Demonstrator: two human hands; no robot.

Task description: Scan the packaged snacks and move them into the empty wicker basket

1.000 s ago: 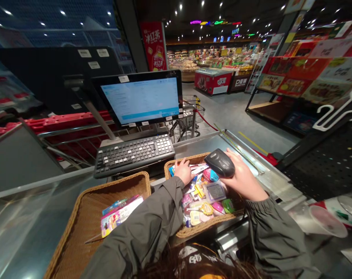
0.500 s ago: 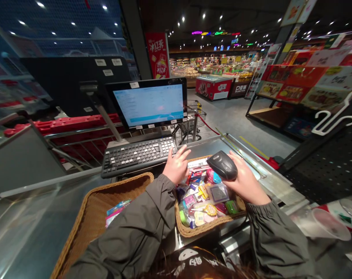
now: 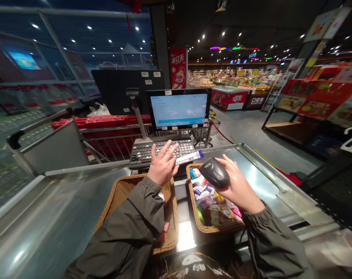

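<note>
My right hand [image 3: 236,186] grips a black handheld barcode scanner [image 3: 215,173] above the right wicker basket [image 3: 195,211]. Snacks in colourful wrappers [image 3: 203,192] fill that basket. In front of the keyboard [image 3: 143,152], my left hand [image 3: 163,166] has a long white packet with a blue end [image 3: 189,157] between thumb and fingers, pointing right. The fingertips overlap the keys in view; whether they touch them I cannot tell. Below my left forearm stands the left wicker basket [image 3: 171,217], partly hidden, with a few small items inside.
A lit monitor [image 3: 180,110] stands behind the keyboard, beside a second, dark screen [image 3: 114,91] seen from its back. The metal counter [image 3: 62,205] runs to both sides. A shopping cart [image 3: 114,139] and a shelf of red boxes [image 3: 318,91] are farther off.
My left hand has moved left from the right basket towards the left one, now with the white packet in it. My view has swung left. The scanner stays in my right hand.
</note>
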